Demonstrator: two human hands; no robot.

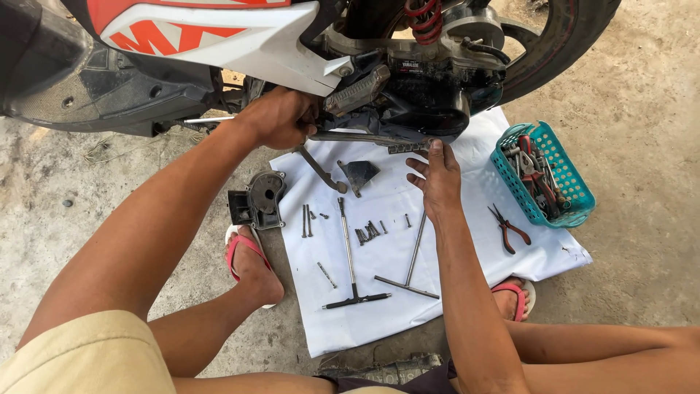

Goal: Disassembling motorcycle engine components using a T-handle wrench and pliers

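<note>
Head view: the left hand (275,117) grips the near end of the kick-start lever (364,137) under the scooter (219,36). The lever's long axis runs toward 3 o'clock (nearly level), where the right hand (437,179), fingers loosely open, touches its ribbed tip.

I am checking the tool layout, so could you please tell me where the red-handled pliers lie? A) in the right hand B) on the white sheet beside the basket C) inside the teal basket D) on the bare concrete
B: the red-handled pliers lie on the white sheet, just left of the teal basket.
</note>
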